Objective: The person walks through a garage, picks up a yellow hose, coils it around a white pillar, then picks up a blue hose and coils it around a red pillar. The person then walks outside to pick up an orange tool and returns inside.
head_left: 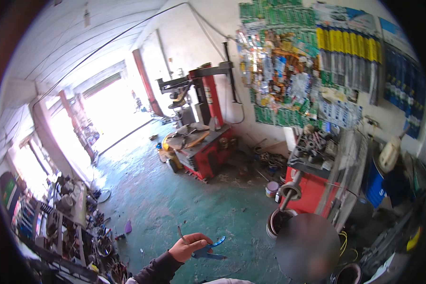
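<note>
My left hand (190,247) reaches in from the lower edge in a dark sleeve, closed around blue-handled pliers (208,253). The two blue handles stick out to the right of my fingers and stand apart from each other. A thin metal end (180,232) of the tool shows above my thumb; its exact shape is too small to make out. The pliers are held in the air over the green floor (194,203), touching nothing else. My right hand is not in view.
A red tire-changing machine (204,158) stands ahead. At right, a red cabinet (307,187) carries metal parts, with a bucket (271,225) before it. A round blurred patch (307,248) hides the lower right. Cluttered shelves (61,227) line the left; packaged goods (284,66) hang on the wall.
</note>
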A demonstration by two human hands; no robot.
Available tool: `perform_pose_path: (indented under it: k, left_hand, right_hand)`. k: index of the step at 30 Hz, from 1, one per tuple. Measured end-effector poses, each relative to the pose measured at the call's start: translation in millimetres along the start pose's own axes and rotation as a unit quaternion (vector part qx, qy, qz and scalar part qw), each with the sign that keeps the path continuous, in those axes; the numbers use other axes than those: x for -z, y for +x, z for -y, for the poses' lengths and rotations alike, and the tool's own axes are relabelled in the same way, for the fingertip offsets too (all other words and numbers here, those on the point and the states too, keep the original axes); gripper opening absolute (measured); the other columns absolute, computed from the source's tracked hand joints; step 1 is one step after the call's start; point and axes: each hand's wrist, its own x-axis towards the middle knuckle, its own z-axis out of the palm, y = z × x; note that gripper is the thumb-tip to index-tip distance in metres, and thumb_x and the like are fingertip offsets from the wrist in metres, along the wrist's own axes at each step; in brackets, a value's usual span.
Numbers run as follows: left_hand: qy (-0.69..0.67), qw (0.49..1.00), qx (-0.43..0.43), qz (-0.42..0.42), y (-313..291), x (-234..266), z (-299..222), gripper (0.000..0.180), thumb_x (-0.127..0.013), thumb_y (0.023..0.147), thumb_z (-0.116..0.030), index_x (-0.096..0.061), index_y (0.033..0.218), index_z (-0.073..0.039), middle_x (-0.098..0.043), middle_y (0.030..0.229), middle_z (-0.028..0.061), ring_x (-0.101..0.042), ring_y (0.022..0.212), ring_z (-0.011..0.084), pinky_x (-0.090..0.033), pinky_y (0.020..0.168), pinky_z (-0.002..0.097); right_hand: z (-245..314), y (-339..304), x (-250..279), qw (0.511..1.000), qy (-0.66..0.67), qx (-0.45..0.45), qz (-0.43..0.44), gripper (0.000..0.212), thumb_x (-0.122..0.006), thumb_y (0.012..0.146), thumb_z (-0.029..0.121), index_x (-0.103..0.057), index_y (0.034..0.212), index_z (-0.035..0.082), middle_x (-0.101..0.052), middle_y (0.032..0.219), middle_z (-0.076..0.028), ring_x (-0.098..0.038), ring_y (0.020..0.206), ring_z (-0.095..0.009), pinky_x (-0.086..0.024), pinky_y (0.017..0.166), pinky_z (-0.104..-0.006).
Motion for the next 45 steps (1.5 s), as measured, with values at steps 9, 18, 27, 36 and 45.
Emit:
perform_pose_path:
  k: [9,18,27,36,45]
  left_hand:
    - [-0.025,0.993,-0.040,-0.109,-94,137,38,0.032,-0.060,0.102,-0.027,-0.065,0.116,0.001,-0.070,0.103,0.0070,-0.066,0.097,0.0157,-0.050,0.090,0.0298]
    - [-0.137,0.947,-0.082,-0.279,-223,362,97,0.027,-0.061,0.101,-0.023,-0.066,0.113,0.001,-0.071,0.098,0.0083,-0.066,0.091,0.0151,-0.051,0.083,0.0296]
    - [-0.162,0.877,-0.069,-0.447,-285,540,142,0.027,-0.060,0.099,-0.024,-0.065,0.112,0.000,-0.071,0.098,0.0086,-0.066,0.090,0.0143,-0.050,0.084,0.0289]
    - [-0.144,0.754,0.025,-0.640,-317,737,120,0.023,-0.060,0.098,-0.018,-0.064,0.112,-0.001,-0.071,0.100,0.0094,-0.063,0.093,0.0139,-0.048,0.088,0.0302]
    - [-0.212,0.595,-0.087,-0.771,-331,941,76,0.025,-0.059,0.097,-0.020,-0.059,0.113,0.000,-0.071,0.096,0.0146,-0.068,0.088,0.0189,-0.054,0.082,0.0311]
  right_hand:
    - [220,-37,13,0.927,0.259,-0.027,0.270,0.032,-0.059,0.096,0.026,-0.063,0.118,0.003,-0.066,0.100,-0.020,-0.062,0.086,-0.033,-0.050,0.074,-0.0482]
    - [415,-100,-18,0.824,0.171,-0.172,0.512,0.028,-0.062,0.094,0.026,-0.065,0.107,0.001,-0.069,0.083,-0.017,-0.065,0.066,-0.028,-0.053,0.057,-0.0443]
    - [593,-129,-79,0.786,0.134,-0.111,0.594,0.022,-0.060,0.093,0.022,-0.061,0.097,0.000,-0.066,0.074,-0.014,-0.064,0.055,-0.026,-0.050,0.044,-0.0393]
    - [923,-165,-176,0.728,-0.122,0.106,0.666,0.041,-0.058,0.090,0.038,-0.065,0.090,-0.003,-0.066,0.091,-0.023,-0.064,0.081,-0.038,-0.049,0.071,-0.0476]
    - [1599,-259,-178,0.683,0.180,0.573,0.415,0.044,-0.059,0.089,0.043,-0.069,0.084,0.000,-0.070,0.086,-0.023,-0.067,0.083,-0.040,-0.052,0.078,-0.0473]
